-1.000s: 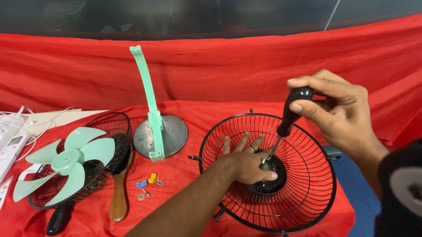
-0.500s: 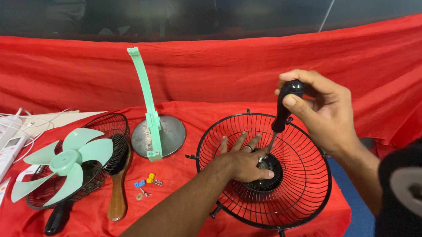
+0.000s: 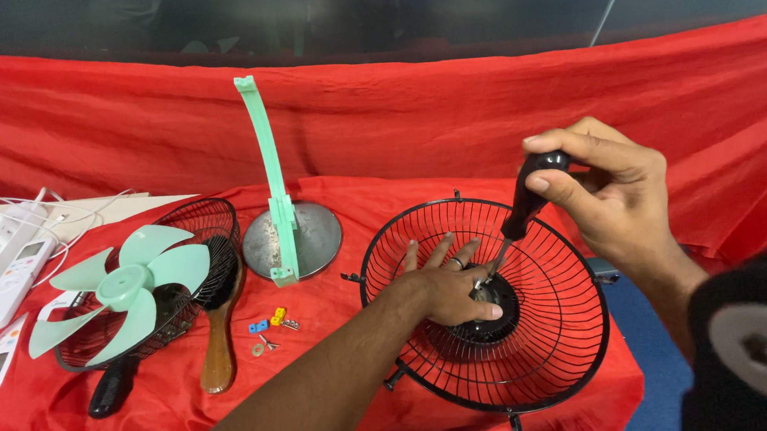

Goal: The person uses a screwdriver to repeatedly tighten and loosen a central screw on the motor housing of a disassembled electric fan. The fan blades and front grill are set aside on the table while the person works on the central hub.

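Note:
A black wire fan guard (image 3: 537, 358) lies on the red cloth at the right, with a black motor hub (image 3: 491, 318) at its centre. My left hand (image 3: 447, 285) rests flat inside the guard, fingers spread, pressing beside the hub. My right hand (image 3: 611, 195) grips the black handle of a screwdriver (image 3: 526, 198), held nearly upright. Its metal tip meets the hub close to my left fingers.
A green fan blade (image 3: 123, 283) lies on a second black guard (image 3: 199, 221) at the left. A green stand on a round grey base (image 3: 300, 241) rises behind. A wooden brush (image 3: 220, 348), small screws and coloured bits (image 3: 270, 327), remotes (image 3: 10, 282) and white cables lie around.
My right hand with the screwdriver has shifted slightly left and lower toward the hub. My left hand stays on the guard.

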